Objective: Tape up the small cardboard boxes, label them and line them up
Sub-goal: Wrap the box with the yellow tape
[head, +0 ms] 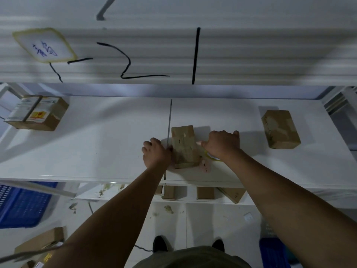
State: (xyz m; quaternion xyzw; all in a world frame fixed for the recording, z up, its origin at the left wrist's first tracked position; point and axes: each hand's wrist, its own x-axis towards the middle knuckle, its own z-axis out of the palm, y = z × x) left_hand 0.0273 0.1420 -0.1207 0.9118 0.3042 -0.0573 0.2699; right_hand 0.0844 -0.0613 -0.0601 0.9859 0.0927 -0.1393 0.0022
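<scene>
Left hand [156,153] curled against the left side of the small cardboard box [184,146], grip cannot be told | right hand [222,144] holding tape roll [211,156] at the box's right side | box upright between hands, near white shelf [96,142] front edge | second box [280,129] farther right | labelled box [36,113] far left

**White worktop, three boxes**

Worktop [96,151] white, dark seam [170,117] running front to back mid-span. Labelled box [36,115] at far left corner. Centre box [184,147] near front edge, just right of seam, with tape roll [211,156] just beside it. Plain box [280,128] toward right edge.
</scene>
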